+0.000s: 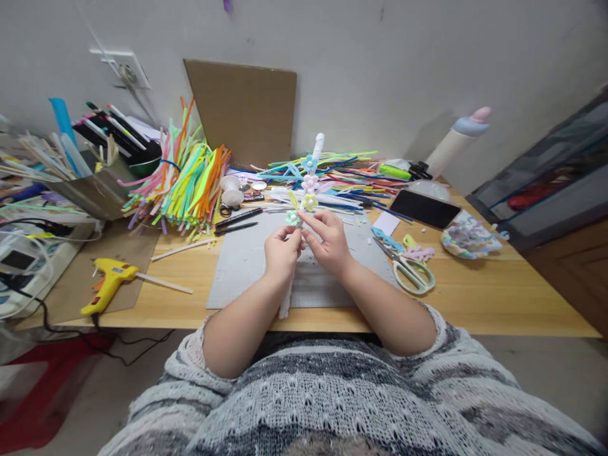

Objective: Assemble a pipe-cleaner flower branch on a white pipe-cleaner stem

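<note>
Head camera, feed steady on my side: I have the white flower stem (318, 145) above the grey mat (251, 266), held near the middle of the tabletop (494, 285). Its long axis runs away from the person, leaning a little to the right; the rounded tip points at the far edge and the plain lower end hangs at the near edge. The fingers of the left hand (284, 253) are clamped on the stem below the green flower (292, 217). The fingers of the right hand (327, 240) touch the work just beside that flower, but I cannot tell whether they grip it.

I count four flowers: the green one, then a yellow flower (310, 202), a pink flower (310, 184) and a blue flower (310, 163) toward the tip. Toward the right edge I get one pair of scissors (414, 273) and one dark phone (425, 209); toward the left edge, one yellow glue gun (108, 285). Two black pens (239, 218) lie at the mat's far left corner. The standing bundle of fuzzy stems (190, 183) is too dense for me to count.

The tabletop is light wood, its far edge near a plain grey wall (346, 69). One brown board (244, 111) leans there, and one socket (126, 69) sits above the far left corner.
</note>
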The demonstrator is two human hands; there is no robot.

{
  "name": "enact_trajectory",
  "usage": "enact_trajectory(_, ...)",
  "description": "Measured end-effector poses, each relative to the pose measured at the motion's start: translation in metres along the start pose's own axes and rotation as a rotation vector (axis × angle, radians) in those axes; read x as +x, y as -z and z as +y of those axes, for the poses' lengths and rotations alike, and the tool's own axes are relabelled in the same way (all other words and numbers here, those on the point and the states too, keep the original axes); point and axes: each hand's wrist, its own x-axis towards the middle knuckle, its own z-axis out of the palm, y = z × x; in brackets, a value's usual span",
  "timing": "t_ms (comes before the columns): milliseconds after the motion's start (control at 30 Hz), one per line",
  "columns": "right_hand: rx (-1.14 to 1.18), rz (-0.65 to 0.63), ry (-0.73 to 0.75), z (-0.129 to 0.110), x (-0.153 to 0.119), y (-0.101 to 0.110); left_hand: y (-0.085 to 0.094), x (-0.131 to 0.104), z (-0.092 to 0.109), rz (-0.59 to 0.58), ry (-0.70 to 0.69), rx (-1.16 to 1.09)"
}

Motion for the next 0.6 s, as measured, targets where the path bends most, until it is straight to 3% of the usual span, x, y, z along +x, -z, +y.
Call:
enact_trajectory(367, 0.047, 0.017, -0.001, -0.0009, -0.0005, 0.0005, 0.0010, 0.0001, 0.0014, -0.003, -0.016, -0.019)
enact_trajectory(500, 0.095, 0.069, -0.069, -0.0016, -0.0003, 0.0001, 0.0021, 0.0013, 0.0021, 0.024, -0.054, -0.018)
enact_trajectory(600, 0.120, 0.033, -0.118, 0.0006, 0.0009, -0.0027, 0.0028, 0.0026, 0.0026, 0.029, -0.065, -0.029)
